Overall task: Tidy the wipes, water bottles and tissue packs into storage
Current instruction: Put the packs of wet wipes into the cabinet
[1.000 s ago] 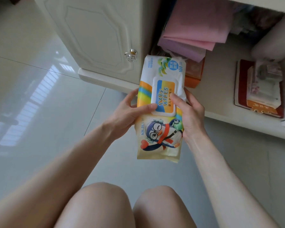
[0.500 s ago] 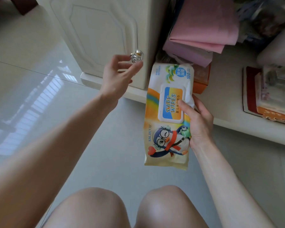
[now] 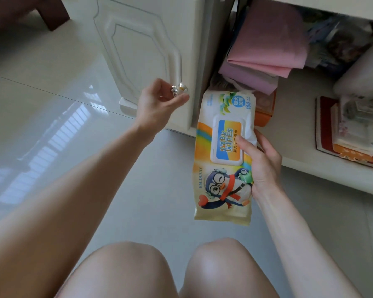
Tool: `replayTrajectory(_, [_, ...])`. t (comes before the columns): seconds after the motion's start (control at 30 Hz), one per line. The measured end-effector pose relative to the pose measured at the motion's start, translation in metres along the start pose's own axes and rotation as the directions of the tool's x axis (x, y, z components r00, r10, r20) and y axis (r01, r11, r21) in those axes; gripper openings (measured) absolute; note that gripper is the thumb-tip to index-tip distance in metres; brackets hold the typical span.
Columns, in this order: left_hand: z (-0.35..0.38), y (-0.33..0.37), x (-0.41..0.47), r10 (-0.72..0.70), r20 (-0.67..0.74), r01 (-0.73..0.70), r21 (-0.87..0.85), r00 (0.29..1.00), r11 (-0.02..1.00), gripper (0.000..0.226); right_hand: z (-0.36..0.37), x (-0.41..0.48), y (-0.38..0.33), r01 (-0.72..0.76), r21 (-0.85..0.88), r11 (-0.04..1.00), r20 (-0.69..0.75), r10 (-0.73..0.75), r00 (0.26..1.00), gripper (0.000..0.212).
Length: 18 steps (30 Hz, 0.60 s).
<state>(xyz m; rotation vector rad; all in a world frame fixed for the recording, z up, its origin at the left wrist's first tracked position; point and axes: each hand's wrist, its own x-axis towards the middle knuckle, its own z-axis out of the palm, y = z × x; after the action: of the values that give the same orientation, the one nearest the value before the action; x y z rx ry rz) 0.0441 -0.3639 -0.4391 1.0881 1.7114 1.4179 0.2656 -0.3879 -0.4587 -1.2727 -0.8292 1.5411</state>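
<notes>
Reaching with left hand (image 3: 159, 104), fingers curled about the door knob (image 3: 179, 89); contact impossible to tell. Clamping with right hand (image 3: 262, 166), thumb on the closed lid (image 3: 224, 145), a yellow penguin-printed wipes pack (image 3: 222, 190), aloft before the open shelf (image 3: 293, 125).

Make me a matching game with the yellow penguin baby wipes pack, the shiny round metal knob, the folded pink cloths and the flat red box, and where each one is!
Things
1. yellow penguin baby wipes pack
2. shiny round metal knob
3. folded pink cloths
4. flat red box

Places
A. low on the shelf, far right
B. between finger and thumb of the left hand
C. held in the right hand
D. stacked inside the open cupboard, at the top

Pairs: 1-C, 2-B, 3-D, 4-A
</notes>
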Motion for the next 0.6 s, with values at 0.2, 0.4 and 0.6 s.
replayTrajectory(0.2, [-0.03, -0.013, -0.036, 0.066, -0.081, -0.062, 0.055, 0.995, 0.997, 0.033, 0.005, -0.011, 0.002, 0.009, -0.009, 1.0, 0.065, -0.009, 0.998, 0.031])
replayTrajectory(0.4, [-0.065, -0.025, -0.061, 0.115, -0.159, -0.09, 0.155, 0.981, 0.984, 0.039, 0.026, -0.019, 0.023, 0.018, 0.017, 1.0, 0.161, -0.02, 0.987, 0.03])
replayTrajectory(0.6, [-0.114, -0.031, -0.082, 0.074, -0.203, -0.034, 0.195, 0.976, 0.98, 0.038, 0.056, -0.042, 0.045, -0.024, 0.032, 0.999, 0.218, 0.016, 0.976, 0.035])
